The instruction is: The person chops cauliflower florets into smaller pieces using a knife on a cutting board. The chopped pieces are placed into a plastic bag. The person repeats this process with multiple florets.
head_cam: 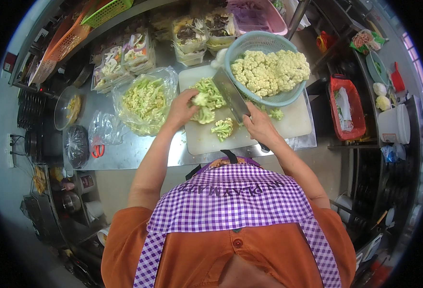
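My right hand (260,124) grips the handle of a cleaver (231,94), its broad blade slanting up and left over the white cutting board (290,124). Against a cut piece of cauliflower (208,94) my left hand (183,109) rests, its fingers curled at the stem side. A smaller floret (222,129) lies on the board nearer to me. Partly over the board's far right stands a blue-green plastic colander (285,101) with large cauliflower heads (265,73). To the left of my left hand, an open clear plastic bag (172,81) holds cut florets (145,99).
Packed clear containers (190,39) and a pink basket (276,18) stand along the back. At the steel table's left are a glass bowl (61,111), a dark bagged bundle (76,145), an empty-looking plastic bag (105,126) and red-handled scissors (98,151). A red bin (359,124) sits right.
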### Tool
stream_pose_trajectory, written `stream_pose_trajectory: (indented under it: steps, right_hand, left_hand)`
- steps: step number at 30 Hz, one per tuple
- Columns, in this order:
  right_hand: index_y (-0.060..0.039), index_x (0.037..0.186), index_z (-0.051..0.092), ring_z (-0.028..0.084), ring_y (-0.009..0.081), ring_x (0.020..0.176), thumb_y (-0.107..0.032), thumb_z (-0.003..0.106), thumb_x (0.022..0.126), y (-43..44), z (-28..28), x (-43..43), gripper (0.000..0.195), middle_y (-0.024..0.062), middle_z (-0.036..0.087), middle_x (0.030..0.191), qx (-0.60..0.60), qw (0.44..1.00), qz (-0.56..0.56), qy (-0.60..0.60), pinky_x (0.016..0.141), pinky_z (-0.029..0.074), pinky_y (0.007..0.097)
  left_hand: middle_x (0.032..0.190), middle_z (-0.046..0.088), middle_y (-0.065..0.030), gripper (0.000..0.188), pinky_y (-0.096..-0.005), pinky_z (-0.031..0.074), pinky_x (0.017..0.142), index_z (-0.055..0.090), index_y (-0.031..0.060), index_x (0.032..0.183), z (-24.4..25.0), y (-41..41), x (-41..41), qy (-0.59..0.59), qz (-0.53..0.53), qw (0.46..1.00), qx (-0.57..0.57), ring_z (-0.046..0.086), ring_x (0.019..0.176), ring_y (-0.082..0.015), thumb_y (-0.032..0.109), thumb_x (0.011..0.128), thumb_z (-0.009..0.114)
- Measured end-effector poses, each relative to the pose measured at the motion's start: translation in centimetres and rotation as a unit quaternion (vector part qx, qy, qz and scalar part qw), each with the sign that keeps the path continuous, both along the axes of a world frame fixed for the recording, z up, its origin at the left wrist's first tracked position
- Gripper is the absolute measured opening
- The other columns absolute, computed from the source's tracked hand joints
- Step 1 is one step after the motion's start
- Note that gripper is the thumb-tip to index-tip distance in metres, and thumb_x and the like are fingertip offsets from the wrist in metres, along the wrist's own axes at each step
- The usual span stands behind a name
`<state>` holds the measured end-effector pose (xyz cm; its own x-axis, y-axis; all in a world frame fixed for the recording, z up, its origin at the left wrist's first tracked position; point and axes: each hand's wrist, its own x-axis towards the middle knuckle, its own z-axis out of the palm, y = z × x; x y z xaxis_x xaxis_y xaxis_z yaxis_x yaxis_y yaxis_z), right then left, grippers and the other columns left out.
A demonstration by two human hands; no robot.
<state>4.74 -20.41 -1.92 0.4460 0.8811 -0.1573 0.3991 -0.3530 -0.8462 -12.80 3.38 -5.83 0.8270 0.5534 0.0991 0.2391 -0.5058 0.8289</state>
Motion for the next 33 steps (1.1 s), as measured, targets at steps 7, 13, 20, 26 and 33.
stream_pose_trajectory:
  steps: [7, 13, 20, 26, 33]
  right_hand:
    - [-0.0032, 0.135, 0.047, 0.059, 0.0180, 0.052, -0.016, 0.051, 0.096, -0.8, 1.8, -0.4, 0.041, 0.0121, 0.063, 0.081, 0.015, 0.999, 0.025, -0.045, 0.049, 0.052, 0.0333]
    - [-0.0040, 0.137, 0.047, 0.058, 0.0151, 0.051, -0.016, 0.051, 0.096, -0.1, 2.4, -0.5, 0.043, 0.0123, 0.064, 0.088, -0.082, 0.991, 0.022, 0.098, 0.050, 0.051, 0.0323]
    - [-0.0097, 0.135, 0.048, 0.063, 0.0377, 0.064, -0.017, 0.052, 0.095, -1.6, 1.2, -0.1, 0.041, 0.0199, 0.061, 0.072, 0.052, 0.997, -0.012, -0.058, 0.062, 0.050, 0.0462]
    - [-0.0107, 0.136, 0.047, 0.063, 0.0419, 0.069, -0.018, 0.055, 0.094, -1.1, 3.9, -1.5, 0.043, 0.0208, 0.062, 0.070, 0.058, 0.984, 0.048, -0.162, 0.065, 0.049, 0.0497]
    - [-0.0084, 0.133, 0.045, 0.063, 0.0424, 0.071, -0.018, 0.054, 0.094, 0.1, 3.0, -1.4, 0.041, 0.0208, 0.063, 0.072, -0.008, 0.983, 0.101, -0.155, 0.065, 0.048, 0.0526]
  left_hand:
    - [0.128, 0.054, -0.0166, 0.066, -0.0391, 0.046, 0.099, 0.053, 0.0038, 0.135, 0.4, -0.5, 0.8, 0.079, 0.086, 0.978, 0.173, 0.056, 0.116, -0.0331, 0.020, 0.075, 0.074]
    - [0.113, 0.056, -0.0173, 0.049, -0.0444, 0.048, 0.087, 0.058, 0.0023, 0.110, -0.2, -0.4, 3.0, 0.085, 0.205, 0.966, 0.133, 0.058, 0.104, -0.0363, 0.028, 0.073, 0.076]
    - [0.109, 0.055, -0.0153, 0.038, -0.0392, 0.045, 0.091, 0.059, 0.0025, 0.107, -2.9, -0.8, 0.8, -0.141, 0.192, 0.963, 0.130, 0.055, 0.107, -0.0339, 0.000, 0.071, 0.070]
    - [0.112, 0.053, -0.0123, 0.044, -0.0369, 0.047, 0.088, 0.053, 0.0050, 0.111, -4.1, -3.6, 2.2, -0.164, 0.189, 0.968, 0.029, 0.055, 0.106, -0.0297, 0.002, 0.071, 0.072]
    - [0.113, 0.051, -0.0110, 0.046, -0.0367, 0.048, 0.084, 0.050, 0.0059, 0.109, -3.4, -3.9, 2.0, -0.150, 0.190, 0.969, 0.045, 0.055, 0.104, -0.0281, 0.002, 0.070, 0.074]
